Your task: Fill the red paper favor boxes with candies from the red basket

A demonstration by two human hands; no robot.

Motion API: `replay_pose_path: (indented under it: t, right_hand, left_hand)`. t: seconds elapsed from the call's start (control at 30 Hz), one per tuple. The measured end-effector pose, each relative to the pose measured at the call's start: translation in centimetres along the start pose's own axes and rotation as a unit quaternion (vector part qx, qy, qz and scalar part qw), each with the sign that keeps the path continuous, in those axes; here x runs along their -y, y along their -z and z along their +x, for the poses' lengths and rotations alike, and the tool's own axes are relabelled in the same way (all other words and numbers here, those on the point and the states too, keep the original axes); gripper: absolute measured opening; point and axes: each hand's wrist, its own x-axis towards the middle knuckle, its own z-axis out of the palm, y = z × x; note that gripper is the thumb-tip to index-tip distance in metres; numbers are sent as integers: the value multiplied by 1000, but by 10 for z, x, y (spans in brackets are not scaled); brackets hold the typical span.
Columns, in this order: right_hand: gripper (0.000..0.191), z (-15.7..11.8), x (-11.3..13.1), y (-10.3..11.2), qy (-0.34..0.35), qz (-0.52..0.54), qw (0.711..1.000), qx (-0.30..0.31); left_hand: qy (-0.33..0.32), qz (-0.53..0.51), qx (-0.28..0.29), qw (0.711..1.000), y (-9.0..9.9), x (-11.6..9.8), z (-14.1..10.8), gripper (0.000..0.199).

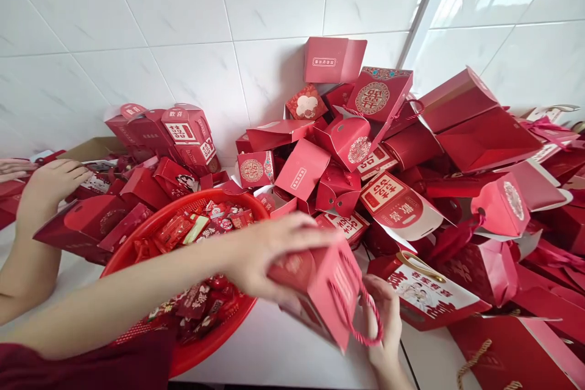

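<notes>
A red paper box [326, 292] with a twisted red cord handle is tilted in front of the pile, right of the basket. My left hand [278, 256] reaches across the basket and is wrapped round the box from its left and top. At the box's right side, my right hand [385, 311] is curled beside the cord; its fingertips are partly hidden, and what it grips cannot be made out. Under my left forearm stands a round red plastic basket [183, 370] full of small wrapped sweets [196, 301].
A large heap of red boxes [301, 167] fills the back and right, against a tiled wall [183, 0]. More boxes [91, 222] lie at the left, where another person's hand [57, 180] touches them. A red bag [516, 347] stands at the front right.
</notes>
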Motion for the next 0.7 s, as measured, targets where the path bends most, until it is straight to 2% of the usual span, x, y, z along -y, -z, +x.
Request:
replay_pose_path:
  t: [0.07, 0.13, 0.2, 0.23, 0.27, 0.3, 0.37, 0.47, 0.57, 0.63, 0.7]
  right_hand:
    - [26, -1, 0, -2, 1, -8, 1000, 4]
    - [24, -2, 0, -4, 12, -24, 1000, 11]
    - [22, -1, 1, -6, 32, -42, 998, 19]
    - [21, 0, 3, -6, 41, -51, 998, 21]
    - [20, 1, 4, -7, 48, -59, 997, 23]
    - [20, 2, 6, -7, 53, -66, 996, 24]
    - [21, 4, 10, -6, 66, -76, 995, 22]
    - [19, 4, 12, -7, 104, -91, 990, 32]
    - [23, 1, 9, -9, 148, -97, 982, 72]
    - [26, -1, 8, -9, 162, -102, 977, 99]
    - [27, -2, 8, -10, 163, -108, 974, 111]
  left_hand:
    - [23, 7, -108, 994, 54, 5, -18, 89]
    - [76, 83, -225, 968, 106, 15, -40, 96]
    - [145, 221, -276, 924, 147, 29, -62, 109]
    - [195, 282, -282, 896, 162, 38, -72, 110]
    - [256, 332, -260, 870, 173, 48, -82, 111]
    - [310, 364, -235, 846, 180, 58, -90, 110]
    - [349, 398, -178, 829, 181, 79, -102, 104]
    - [367, 375, -136, 840, 168, 113, -110, 92]
    - [399, 353, -123, 837, 154, 146, -110, 77]
    - [397, 353, -114, 839, 148, 164, -108, 69]
    - [383, 351, -113, 847, 145, 178, -105, 71]
